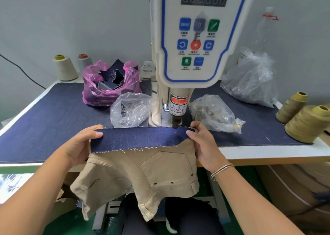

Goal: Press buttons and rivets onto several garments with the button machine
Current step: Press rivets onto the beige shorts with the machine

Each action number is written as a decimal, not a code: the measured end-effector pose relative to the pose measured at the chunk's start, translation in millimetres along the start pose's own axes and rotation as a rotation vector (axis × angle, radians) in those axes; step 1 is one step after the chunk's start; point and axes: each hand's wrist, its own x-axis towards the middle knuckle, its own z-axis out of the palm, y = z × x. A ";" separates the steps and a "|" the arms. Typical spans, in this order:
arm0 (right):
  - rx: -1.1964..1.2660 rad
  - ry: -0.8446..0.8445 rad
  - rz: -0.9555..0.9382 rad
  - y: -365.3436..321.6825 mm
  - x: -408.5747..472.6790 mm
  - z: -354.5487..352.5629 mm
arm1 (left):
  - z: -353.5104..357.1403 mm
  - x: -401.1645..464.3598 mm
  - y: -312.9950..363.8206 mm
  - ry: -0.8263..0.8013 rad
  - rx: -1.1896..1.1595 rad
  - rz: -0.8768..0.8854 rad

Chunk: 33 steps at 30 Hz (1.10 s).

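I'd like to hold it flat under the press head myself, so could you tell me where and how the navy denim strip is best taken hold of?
Probably best to pinch the navy denim strip at its two short ends, coming in from either side, as the left hand and right hand do now. It is long and limp, so tension from both ends keeps it flat, and the fingers stay beside the press head rather than beneath it.
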 end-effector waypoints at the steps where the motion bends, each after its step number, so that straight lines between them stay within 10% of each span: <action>1: -0.006 0.001 0.002 -0.1 0.7 0.2 | 0.3 0.0 0.2 0.007 0.006 -0.001; 33: -0.040 0.032 0.019 0.1 1.7 1.6 | -8.8 3.7 -3.3 0.027 -0.001 -0.044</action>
